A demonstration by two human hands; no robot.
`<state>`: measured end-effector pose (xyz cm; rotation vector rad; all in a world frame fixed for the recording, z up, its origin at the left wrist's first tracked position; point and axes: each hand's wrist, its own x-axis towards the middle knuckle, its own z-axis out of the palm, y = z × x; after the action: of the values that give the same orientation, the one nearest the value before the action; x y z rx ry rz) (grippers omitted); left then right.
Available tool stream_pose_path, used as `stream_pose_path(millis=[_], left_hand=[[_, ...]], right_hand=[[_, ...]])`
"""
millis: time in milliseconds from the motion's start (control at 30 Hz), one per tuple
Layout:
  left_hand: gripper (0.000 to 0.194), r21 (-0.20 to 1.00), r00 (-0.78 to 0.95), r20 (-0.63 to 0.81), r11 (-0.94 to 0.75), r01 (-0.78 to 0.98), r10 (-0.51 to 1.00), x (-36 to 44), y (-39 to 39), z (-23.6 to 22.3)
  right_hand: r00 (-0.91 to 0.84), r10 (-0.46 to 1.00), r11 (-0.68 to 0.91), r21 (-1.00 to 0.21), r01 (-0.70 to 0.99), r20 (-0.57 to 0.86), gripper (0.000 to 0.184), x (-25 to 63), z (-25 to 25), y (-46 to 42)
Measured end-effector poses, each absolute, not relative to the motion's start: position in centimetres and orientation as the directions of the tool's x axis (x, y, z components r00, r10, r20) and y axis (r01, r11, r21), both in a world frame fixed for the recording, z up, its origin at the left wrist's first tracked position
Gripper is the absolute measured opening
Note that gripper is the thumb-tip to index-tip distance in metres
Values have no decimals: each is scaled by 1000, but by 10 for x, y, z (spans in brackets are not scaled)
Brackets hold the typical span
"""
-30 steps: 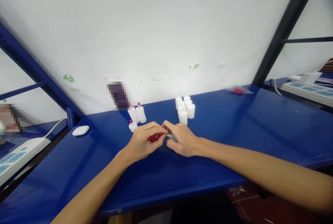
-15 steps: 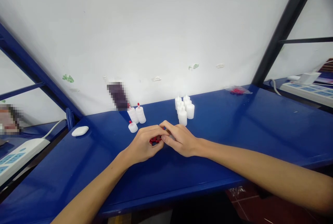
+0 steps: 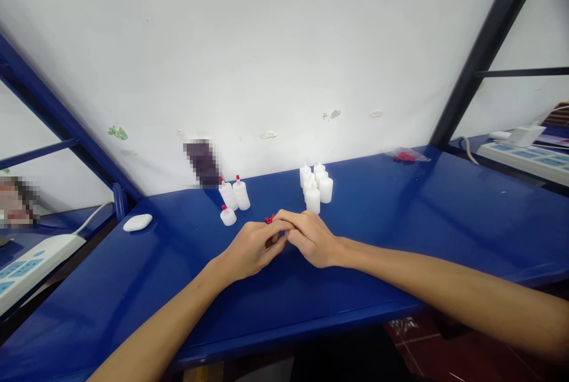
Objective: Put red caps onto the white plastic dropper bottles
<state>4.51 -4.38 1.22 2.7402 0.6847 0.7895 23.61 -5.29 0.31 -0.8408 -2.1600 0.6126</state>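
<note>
My left hand [image 3: 255, 250] and my right hand [image 3: 313, 240] meet above the blue table, their fingertips touching. Both are closed in a pinch, and whatever lies between the fingers is hidden. Small red caps [image 3: 269, 219] show just behind the fingers, partly covered by them. Beyond my right hand several white squeeze bottles [image 3: 313, 199] stand in a tight group, with no red on their tips. To the left, two white bottles with red caps [image 3: 240, 196] stand side by side, and a shorter one [image 3: 228, 217] with a red tip is in front of them.
A white rounded object [image 3: 137, 222] lies on the left of the blue table [image 3: 400, 216]. At the back right is a clear bag [image 3: 405, 157] of red pieces. Power strips [image 3: 33, 266] flank the table, and a white wall rises behind it.
My left fingers have closed further, so the red pieces seen inside that hand no longer show there. Red caps now appear behind the fingers. The standing bottles have stayed put.
</note>
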Motion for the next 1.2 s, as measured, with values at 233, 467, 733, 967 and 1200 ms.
stream_pose_path(millis=[233,467,733,967,1200], left_hand=[[19,255,658,509,-827,501,555,24,-26,16],[24,202,442,610,-668,716,658,-25,-3,36],[27,87,653,292,-700,709,699,-27,-26,45],[24,138,654,351,-727,672,671,-24,-27,30],[23,257,508,452,-652,713,733,-35,-23,40]], right_hand=[[-524,748,623,-701,346,407,27,237,4,-48],[-507,781,591,-696,409,365,14,236,2,-46],[-555,734,658,-613,438,391,10,235,0,-47],[-481,735,664,-651,369,477,21,232,-3,-45],[-370,733,672,-693,263,571,19,238,5,-52]])
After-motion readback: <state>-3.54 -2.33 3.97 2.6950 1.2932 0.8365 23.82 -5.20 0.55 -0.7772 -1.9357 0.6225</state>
